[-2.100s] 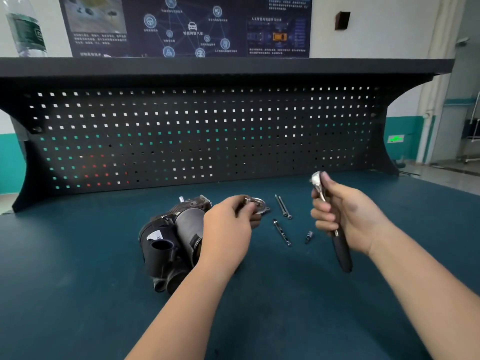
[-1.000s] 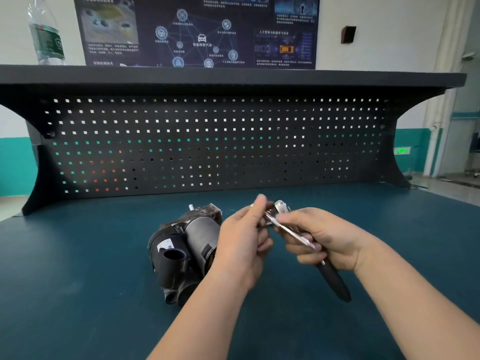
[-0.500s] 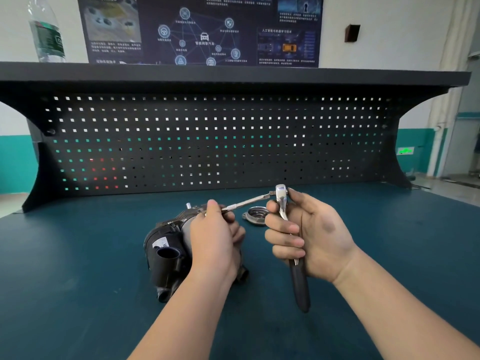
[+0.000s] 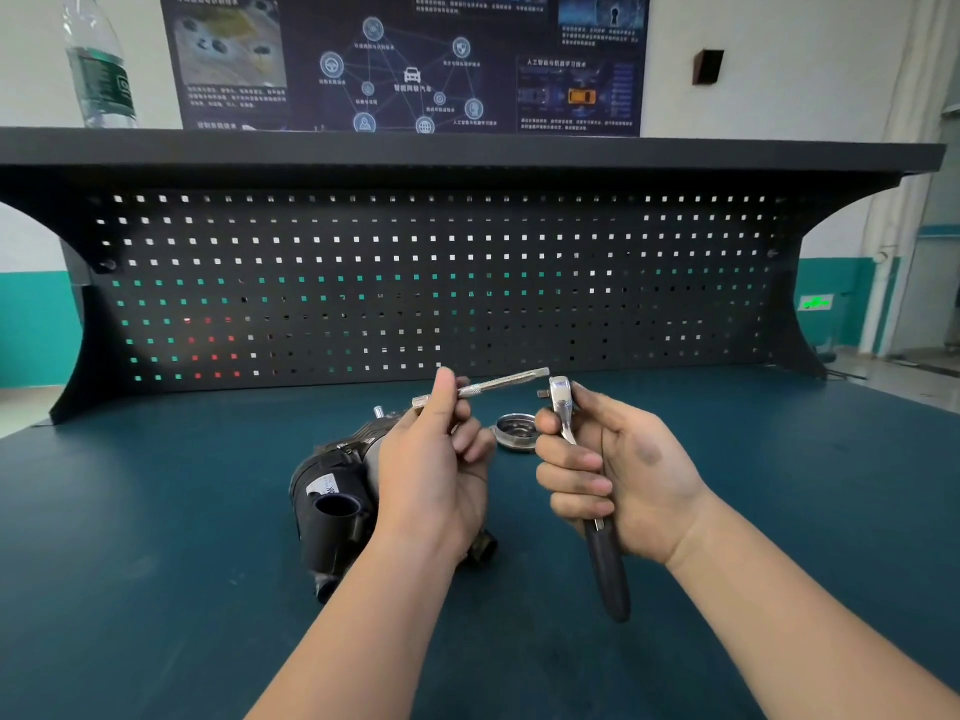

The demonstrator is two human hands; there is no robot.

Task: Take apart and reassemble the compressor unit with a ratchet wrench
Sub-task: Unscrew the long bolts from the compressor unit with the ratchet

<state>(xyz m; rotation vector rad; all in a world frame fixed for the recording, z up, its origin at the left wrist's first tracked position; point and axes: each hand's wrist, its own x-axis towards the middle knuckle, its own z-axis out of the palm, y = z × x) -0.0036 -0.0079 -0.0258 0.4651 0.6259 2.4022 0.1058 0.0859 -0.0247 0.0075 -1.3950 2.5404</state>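
The black and grey compressor unit (image 4: 332, 501) lies on its side on the blue-green bench, partly hidden behind my left hand (image 4: 434, 475). That hand pinches a slim silver extension bar (image 4: 498, 384), held roughly level above the bench with its free end pointing right. My right hand (image 4: 618, 480) grips the ratchet wrench (image 4: 605, 569) upright, black handle down, chrome head (image 4: 560, 389) at the top. The bar's tip sits just left of the wrench head with a small gap between them. A round metal cover (image 4: 514, 431) rests on the bench between my hands.
A black pegboard (image 4: 441, 283) rises along the far side of the bench (image 4: 156, 589), under a shelf that carries a water bottle (image 4: 101, 70) at the left. A poster hangs on the wall behind.
The extension bar has separated from the ratchet head: my left hand drew it slightly left and the right hand turned the wrench upright. The loose bolts seen earlier are now hidden behind my hands.
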